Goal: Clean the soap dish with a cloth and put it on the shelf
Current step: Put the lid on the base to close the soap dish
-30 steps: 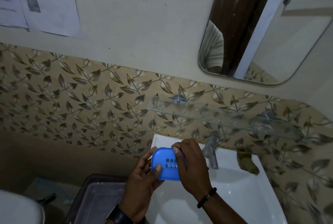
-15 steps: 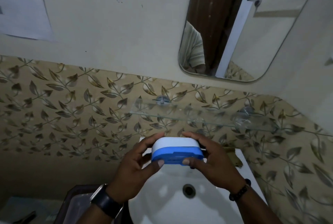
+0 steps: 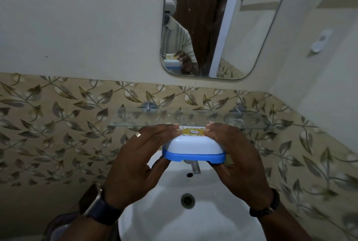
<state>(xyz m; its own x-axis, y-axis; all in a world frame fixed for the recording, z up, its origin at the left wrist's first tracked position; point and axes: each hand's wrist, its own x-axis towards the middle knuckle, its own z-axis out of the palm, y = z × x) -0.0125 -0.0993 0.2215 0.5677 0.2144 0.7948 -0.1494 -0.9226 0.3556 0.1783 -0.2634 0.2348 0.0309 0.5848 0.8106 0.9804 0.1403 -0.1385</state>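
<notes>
Both hands grip one soap dish (image 3: 193, 148) between them, held above the sink (image 3: 193, 219) and just below the front edge of the glass shelf (image 3: 135, 120). Left hand (image 3: 135, 165) is on the dish's left end: fingers curled over the top w/ tips near the yellow label (image 3: 193, 131), thumb under the blue base at the left corner. A ring (image 3: 138, 134) shows on one finger, a watch (image 3: 96, 206) on the wrist. Right hand (image 3: 240, 165) mirrors it on the right end: fingers over the top, thumb tucked under the blue rim. A bead bracelet (image 3: 268, 207) sits on that wrist. Neither hand is spread wide; each is half closed and clamped on the dish, top & bottom.

Dish has a white domed lid over a blue base, roughly level, tilted a little toward the camera. It is apart from the shelf, though its far edge looks close to the glass; contact is hard to judge at this angle, prob. none.

Below the dish, between the thumbs, the tap (image 3: 194, 167) pokes out. Sink drain (image 3: 187, 200) lies nearer the wrists. Beyond the fingertips, above the shelf, a mirror (image 3: 251, 27) reflects the hands and dish.
</notes>
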